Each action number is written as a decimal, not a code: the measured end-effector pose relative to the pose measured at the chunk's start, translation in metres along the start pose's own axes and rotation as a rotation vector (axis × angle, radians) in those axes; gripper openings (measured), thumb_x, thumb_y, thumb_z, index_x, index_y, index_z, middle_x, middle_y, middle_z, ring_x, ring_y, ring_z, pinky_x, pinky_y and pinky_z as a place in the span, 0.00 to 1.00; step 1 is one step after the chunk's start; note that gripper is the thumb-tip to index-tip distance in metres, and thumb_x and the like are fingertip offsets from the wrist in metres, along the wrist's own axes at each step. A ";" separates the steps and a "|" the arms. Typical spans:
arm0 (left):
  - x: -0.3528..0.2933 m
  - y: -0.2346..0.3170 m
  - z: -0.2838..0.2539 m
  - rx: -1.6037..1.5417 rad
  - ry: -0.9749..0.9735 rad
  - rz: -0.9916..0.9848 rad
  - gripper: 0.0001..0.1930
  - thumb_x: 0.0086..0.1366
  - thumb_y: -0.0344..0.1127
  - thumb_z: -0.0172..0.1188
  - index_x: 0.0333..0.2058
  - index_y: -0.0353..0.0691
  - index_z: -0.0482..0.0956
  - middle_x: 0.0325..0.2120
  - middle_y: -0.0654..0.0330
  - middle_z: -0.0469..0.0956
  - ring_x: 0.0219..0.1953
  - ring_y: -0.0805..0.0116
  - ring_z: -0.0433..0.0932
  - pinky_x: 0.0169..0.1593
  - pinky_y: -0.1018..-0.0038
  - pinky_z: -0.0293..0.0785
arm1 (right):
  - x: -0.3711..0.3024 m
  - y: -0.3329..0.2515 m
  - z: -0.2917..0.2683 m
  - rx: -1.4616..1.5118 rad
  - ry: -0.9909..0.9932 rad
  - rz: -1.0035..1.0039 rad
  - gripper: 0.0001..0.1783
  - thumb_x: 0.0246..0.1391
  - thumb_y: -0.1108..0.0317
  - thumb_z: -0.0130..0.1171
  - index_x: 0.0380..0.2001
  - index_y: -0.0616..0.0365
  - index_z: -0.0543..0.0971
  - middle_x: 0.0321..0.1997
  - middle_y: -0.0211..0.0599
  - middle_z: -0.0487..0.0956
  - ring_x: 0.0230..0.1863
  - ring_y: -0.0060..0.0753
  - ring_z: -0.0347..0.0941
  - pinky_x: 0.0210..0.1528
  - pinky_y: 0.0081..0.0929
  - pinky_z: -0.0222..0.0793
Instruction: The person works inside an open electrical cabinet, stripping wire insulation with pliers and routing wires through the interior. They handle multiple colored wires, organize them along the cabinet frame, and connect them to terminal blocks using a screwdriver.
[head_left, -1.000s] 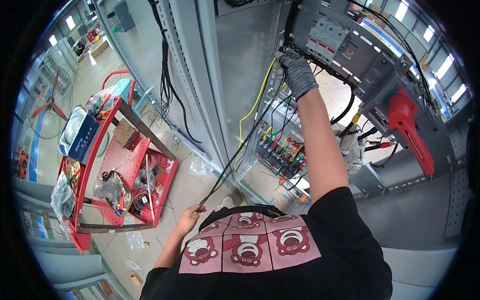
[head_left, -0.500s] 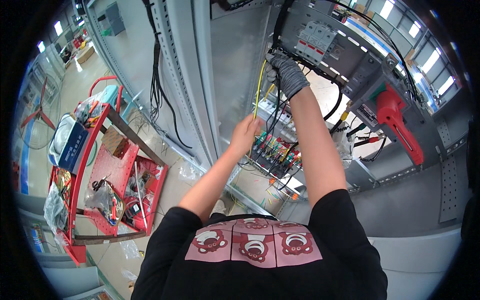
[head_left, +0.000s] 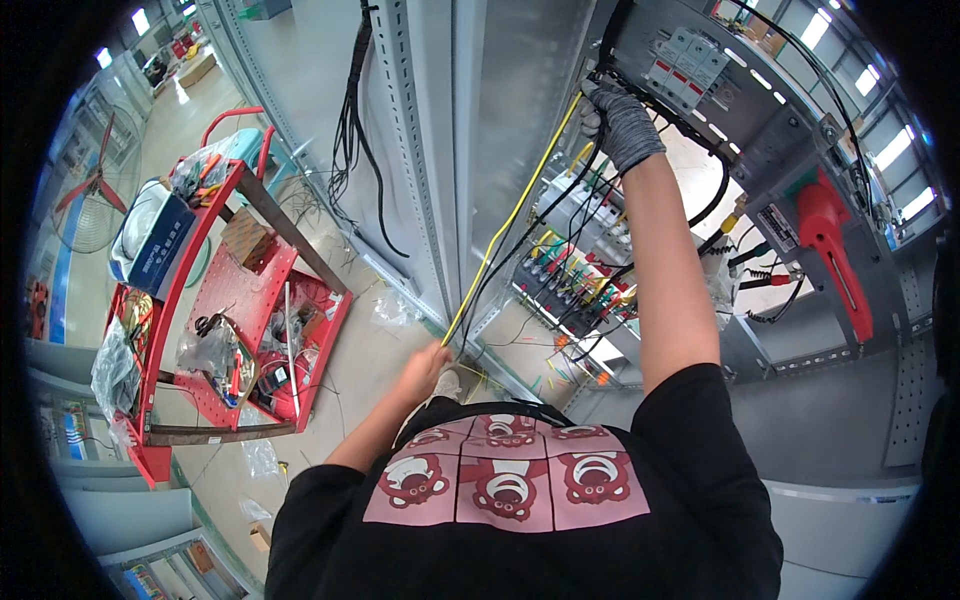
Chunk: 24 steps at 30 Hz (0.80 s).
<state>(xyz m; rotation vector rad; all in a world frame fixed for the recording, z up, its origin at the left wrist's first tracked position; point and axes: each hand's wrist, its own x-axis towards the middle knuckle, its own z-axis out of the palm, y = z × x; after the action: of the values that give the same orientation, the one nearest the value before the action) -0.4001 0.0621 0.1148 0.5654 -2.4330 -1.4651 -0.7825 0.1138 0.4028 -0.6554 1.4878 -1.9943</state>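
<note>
Low at the cabinet's front, my bare left hand (head_left: 424, 370) is closed on a yellow wire (head_left: 541, 170). The wire runs taut and slanting up to my right hand (head_left: 624, 127), which wears a grey knitted glove. Its fingers are curled around the wire's upper part beside a bundle of black cables on the cabinet frame; their tips are partly hidden. Several thin black wires hang below the glove, some alongside the yellow wire. Behind them are white breakers (head_left: 588, 212) and a terminal row with coloured wires (head_left: 560, 262).
A red switch handle (head_left: 833, 250) juts from the grey panel at right, below fuse holders (head_left: 688, 68). Black cables (head_left: 352, 135) hang on the left cabinet wall. A red tool cart (head_left: 222, 290) with tools, bags and a blue box (head_left: 155, 240) stands at left. Wire scraps lie on the floor.
My left hand has moved down and toward me along the yellow wire, now stretched longer between my hands. My right hand stays at the cable bundle; the view has shifted.
</note>
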 end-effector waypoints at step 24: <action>0.253 0.270 -0.023 -0.223 0.407 0.450 0.14 0.65 0.28 0.43 0.49 0.34 0.64 0.37 0.50 0.72 0.36 0.62 0.74 0.42 0.70 0.69 | -0.003 0.013 -0.009 -0.024 -0.103 -0.157 0.04 0.54 0.69 0.55 0.30 0.57 0.76 0.24 0.27 0.75 0.22 0.19 0.68 0.25 0.16 0.65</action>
<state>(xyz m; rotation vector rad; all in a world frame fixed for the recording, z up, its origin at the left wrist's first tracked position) -0.6714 0.0451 0.3672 0.2171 -1.8937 -1.2602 -0.7848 0.1188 0.3882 -0.8958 1.4400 -2.0275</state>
